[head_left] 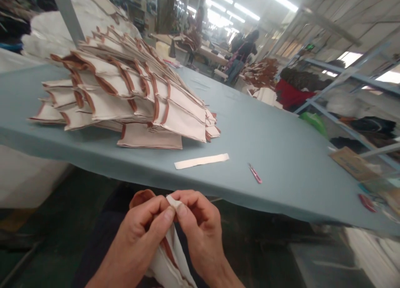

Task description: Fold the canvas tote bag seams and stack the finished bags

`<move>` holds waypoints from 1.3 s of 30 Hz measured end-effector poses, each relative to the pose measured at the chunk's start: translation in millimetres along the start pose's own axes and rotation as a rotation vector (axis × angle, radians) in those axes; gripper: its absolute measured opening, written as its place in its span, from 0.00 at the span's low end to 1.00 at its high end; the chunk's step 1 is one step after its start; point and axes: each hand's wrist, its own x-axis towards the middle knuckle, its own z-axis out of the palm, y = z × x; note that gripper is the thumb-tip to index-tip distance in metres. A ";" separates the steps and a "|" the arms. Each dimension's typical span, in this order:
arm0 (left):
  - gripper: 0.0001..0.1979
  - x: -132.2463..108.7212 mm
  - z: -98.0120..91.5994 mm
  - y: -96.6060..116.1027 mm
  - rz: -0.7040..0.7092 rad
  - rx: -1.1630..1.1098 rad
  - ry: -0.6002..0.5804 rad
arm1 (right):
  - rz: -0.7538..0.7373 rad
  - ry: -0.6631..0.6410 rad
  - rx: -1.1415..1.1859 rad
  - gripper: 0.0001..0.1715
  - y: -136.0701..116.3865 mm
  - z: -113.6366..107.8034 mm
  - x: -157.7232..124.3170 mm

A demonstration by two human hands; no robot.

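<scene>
Close to the table's front edge, my left hand (145, 227) and my right hand (200, 225) pinch the corner of a cream fabric piece (170, 267) with brown trim. Both thumbs press on its pale tip, and my fingers hide much of that corner. The rest of the piece hangs down between my wrists. On the table in front of me lies a flat cream strip (201, 161). To its right rests a small pair of pink-handled thread snips (255, 173).
A large stack of cream pieces with brown edges (131, 88) covers the left of the blue-green table (281, 155). A red-handled tool (367, 202) lies at the right end, near a cardboard box (354, 165). Shelving (343, 80) stands right; a person (243, 55) is farther back.
</scene>
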 end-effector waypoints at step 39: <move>0.23 3.0 -16.9 -20.7 0.199 0.321 -0.282 | 0.134 -0.314 -0.370 0.12 -10.4 -35.0 -0.2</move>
